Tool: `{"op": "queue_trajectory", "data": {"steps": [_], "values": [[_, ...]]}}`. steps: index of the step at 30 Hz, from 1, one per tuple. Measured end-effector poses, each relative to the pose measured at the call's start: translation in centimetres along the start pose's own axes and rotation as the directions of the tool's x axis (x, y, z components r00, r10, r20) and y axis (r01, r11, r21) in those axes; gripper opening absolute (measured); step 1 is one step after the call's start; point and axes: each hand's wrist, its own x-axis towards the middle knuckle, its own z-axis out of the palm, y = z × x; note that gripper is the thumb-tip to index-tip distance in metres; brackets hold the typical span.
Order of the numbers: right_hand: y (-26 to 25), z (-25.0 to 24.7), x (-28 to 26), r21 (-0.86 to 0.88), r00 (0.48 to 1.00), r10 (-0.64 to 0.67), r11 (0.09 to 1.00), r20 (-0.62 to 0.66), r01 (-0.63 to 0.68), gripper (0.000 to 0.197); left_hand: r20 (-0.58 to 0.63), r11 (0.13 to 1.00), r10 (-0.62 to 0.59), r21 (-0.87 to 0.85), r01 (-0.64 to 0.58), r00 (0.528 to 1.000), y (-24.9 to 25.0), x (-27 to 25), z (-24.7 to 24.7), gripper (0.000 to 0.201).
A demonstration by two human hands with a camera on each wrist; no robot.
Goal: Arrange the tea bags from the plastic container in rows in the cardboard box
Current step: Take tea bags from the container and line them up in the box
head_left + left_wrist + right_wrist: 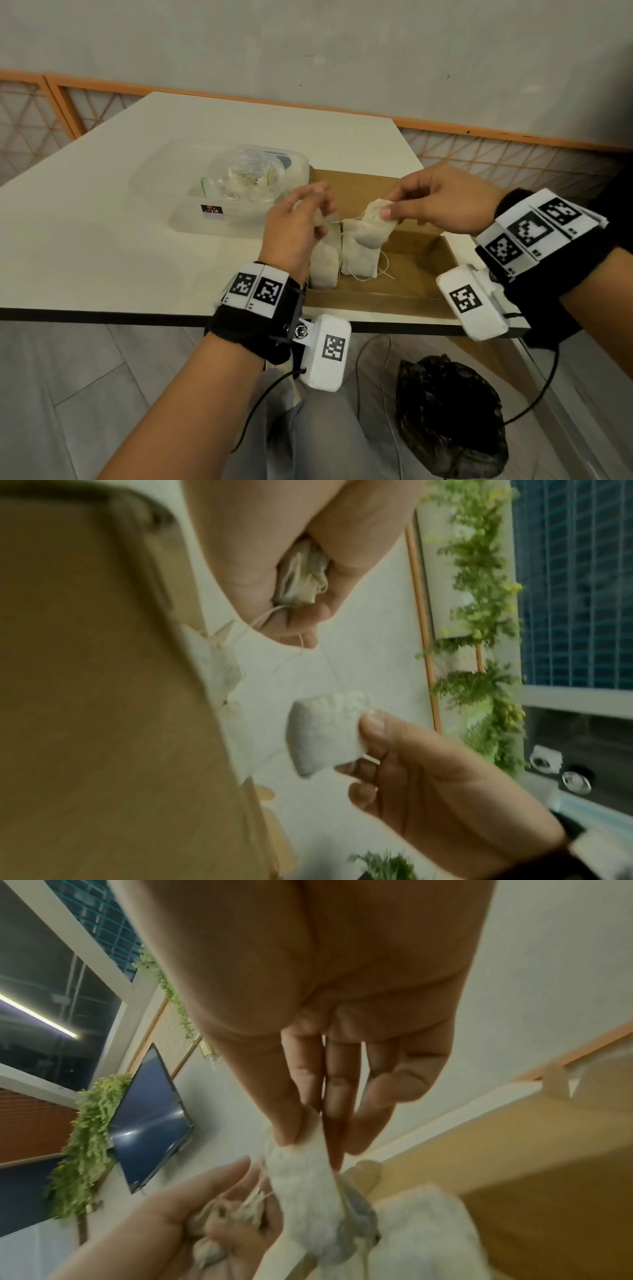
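Our right hand (442, 202) pinches one soft, light bag (376, 222) by its top; our left hand (294, 222) grips bunched bags (301, 572), strings tangled, above the box (421, 260).

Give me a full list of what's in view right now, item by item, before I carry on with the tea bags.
Table: one, white, under everything.
Plastic container: one, clear, left of box, tea bags inside.
Cardboard box: one, brown, near table edge.
Tea bags in box: at least two, off-white, standing at left end.
Held tea bag: one, off-white, above box.
Bunched tea bags: count unclear, off-white, in left hand.
Black bag: one, on floor.
Left hand: grips bunched tea bags.
Right hand: pinches held tea bag.
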Motion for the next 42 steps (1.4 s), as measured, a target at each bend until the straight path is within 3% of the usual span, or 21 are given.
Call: {"op": "queue_trajectory", "data": {"steps": [4,8,11,19,21,23,25,27,29,31,35,37,40,42], "values": [[-0.9,2.6,0.1,0.108,0.982,0.04,0.992,0.183,-0.06,0.013,0.022,0.977,-0.017,-0.214,0.021,1.0,0.4,-0.1,-1.5,0.012],[-0.6,5.0,1.7,0.255,0.917,0.04,0.955,0.396,-0.151,0.006,0.03,0.967,-0.05,-0.247,0.056,0.998,-0.2,-0.4,-2.6,0.012],[-0.5,6.3,2.6,0.222,0.892,0.058,0.96,0.447,-0.174,0.006,0.007,0.964,-0.087,-0.253,0.086,0.996,-0.7,-0.3,-3.2,0.013],[-0.6,7.8,3.4,0.08,0.949,0.093,0.989,0.302,-0.122,0.005,0.004,0.943,-0.201,-0.27,0.194,0.98,-2.6,0.2,-4.2,0.011],[-0.8,7.4,3.1,-0.004,0.952,0.095,0.995,0.29,-0.098,0.015,0.004,0.944,-0.201,-0.266,0.195,0.98,-2.6,0.2,-4.2,0.012],[-1.0,6.6,2.4,-0.083,0.98,0.072,0.995,0.187,-0.058,0.027,0.007,0.946,-0.207,-0.254,0.202,0.978,-2.6,0.1,-4.2,0.011],[-1.5,6.2,1.1,-0.075,0.993,0.027,0.997,0.119,-0.019,0.022,0.011,0.942,-0.217,-0.259,0.213,0.976,-2.6,0.2,-4.3,0.011],[-2.0,6.7,-0.5,-0.102,0.982,-0.015,0.994,0.188,0.034,0.017,0.022,0.935,-0.228,-0.272,0.226,0.973,-2.3,0.0,-4.4,0.013],[-1.9,7.8,-1.4,-0.186,0.956,-0.007,0.98,0.294,0.065,0.024,0.028,0.919,-0.254,-0.303,0.251,0.967,-2.0,0.1,-4.3,0.017],[-1.8,8.4,-1.6,-0.222,0.948,-0.006,0.972,0.317,0.08,0.026,0.026,0.886,-0.272,-0.383,0.26,0.962,-1.5,-0.1,-4.2,0.024],[-1.6,7.2,-1.2,0.068,0.994,-0.028,0.997,0.11,0.02,0.013,0.065,0.747,-0.316,-0.599,0.29,0.947,-0.5,-0.7,-4.1,0.034],[-1.9,6.9,-0.9,0.196,0.997,-0.06,0.978,-0.041,0.067,0.008,0.088,0.691,-0.327,-0.657,0.301,0.941,0.2,-0.9,-3.7,0.033],[-2.7,7.0,-0.5,0.169,0.975,-0.158,0.968,-0.157,0.185,0.019,0.107,0.701,-0.332,-0.637,0.321,0.937,1.0,-1.3,-2.6,0.029],[-3.3,7.5,-0.4,0.102,0.97,-0.207,0.97,-0.123,0.22,0.026,0.16,0.715,-0.324,-0.604,0.352,0.933,1.1,-1.6,-2.0,0.034]]}}
